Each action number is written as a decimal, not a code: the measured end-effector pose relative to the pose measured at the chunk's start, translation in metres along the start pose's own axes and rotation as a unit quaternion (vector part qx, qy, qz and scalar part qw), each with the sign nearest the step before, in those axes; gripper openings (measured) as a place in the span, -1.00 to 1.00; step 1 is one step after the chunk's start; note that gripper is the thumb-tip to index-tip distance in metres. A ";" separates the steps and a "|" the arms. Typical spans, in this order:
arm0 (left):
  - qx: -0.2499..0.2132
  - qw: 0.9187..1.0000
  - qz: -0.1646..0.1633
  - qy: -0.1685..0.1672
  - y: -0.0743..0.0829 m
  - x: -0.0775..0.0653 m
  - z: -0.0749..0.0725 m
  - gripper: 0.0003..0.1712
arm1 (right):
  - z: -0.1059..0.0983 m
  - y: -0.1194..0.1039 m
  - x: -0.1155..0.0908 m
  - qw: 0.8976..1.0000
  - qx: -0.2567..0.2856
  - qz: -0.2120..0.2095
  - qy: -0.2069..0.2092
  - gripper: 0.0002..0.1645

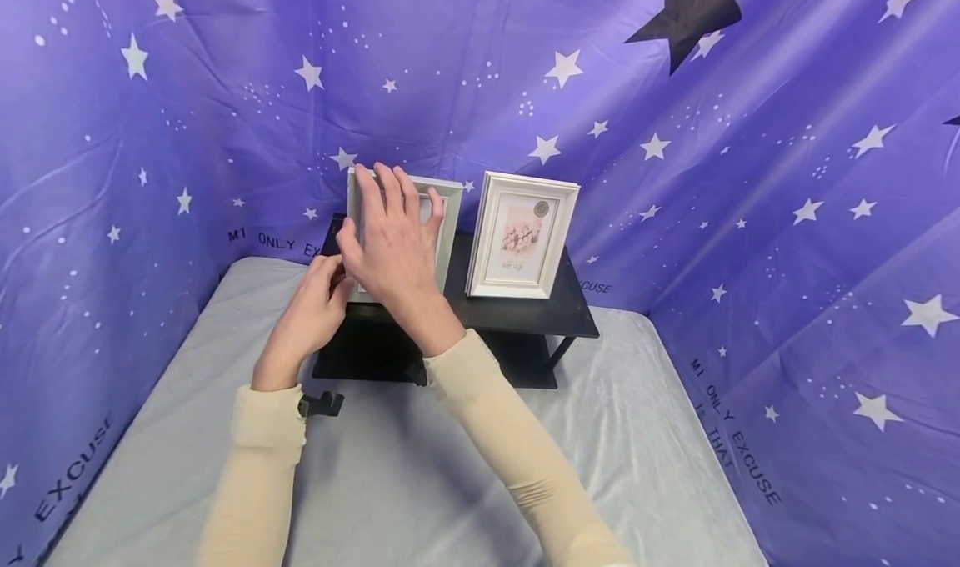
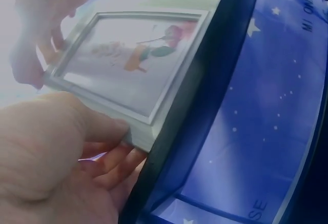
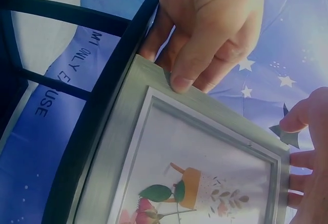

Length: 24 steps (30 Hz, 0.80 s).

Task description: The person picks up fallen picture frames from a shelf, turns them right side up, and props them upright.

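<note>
Left hand (image 1: 309, 318) pinches the side edge of a pale green photo frame (image 2: 130, 62), while the right hand (image 1: 395, 246), fingers spread, touches its top, the frame upright on a black shelf (image 1: 525, 317) beside a white frame (image 1: 522, 235).

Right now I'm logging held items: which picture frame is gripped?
The grey-green frame: the left hand pinches its side; the white frame stands untouched.

From the head, one camera looks forward and down across a black stand (image 1: 528, 314); from each wrist, a tilted camera closely views the same pale green picture frame (image 2: 123, 62).
</note>
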State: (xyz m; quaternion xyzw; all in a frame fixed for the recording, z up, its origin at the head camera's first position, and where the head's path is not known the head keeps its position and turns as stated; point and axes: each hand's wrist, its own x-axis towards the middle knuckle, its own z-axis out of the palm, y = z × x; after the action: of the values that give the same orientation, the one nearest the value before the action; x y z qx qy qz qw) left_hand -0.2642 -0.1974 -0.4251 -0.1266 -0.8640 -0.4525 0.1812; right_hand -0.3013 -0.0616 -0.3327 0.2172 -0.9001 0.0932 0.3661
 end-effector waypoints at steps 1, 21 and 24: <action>-0.003 1.000 -0.001 -0.002 0.000 0.000 -0.001 -0.66 | -0.001 0.000 0.000 1.000 0.002 0.001 0.000 -0.25; -0.079 0.991 -0.008 0.105 0.016 0.003 0.027 -0.62 | -0.019 0.012 0.005 0.996 0.087 0.012 0.022 -0.39; -0.075 0.988 -0.003 0.138 0.020 0.004 0.037 -0.64 | -0.020 0.015 0.005 0.994 0.102 0.008 0.031 -0.41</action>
State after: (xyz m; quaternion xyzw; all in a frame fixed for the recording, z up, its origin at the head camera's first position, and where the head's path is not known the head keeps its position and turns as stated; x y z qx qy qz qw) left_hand -0.2677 -0.1555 -0.4285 -0.0739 -0.7950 -0.5292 0.2871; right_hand -0.2989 -0.0435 -0.3147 0.2435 -0.8756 0.1942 0.3693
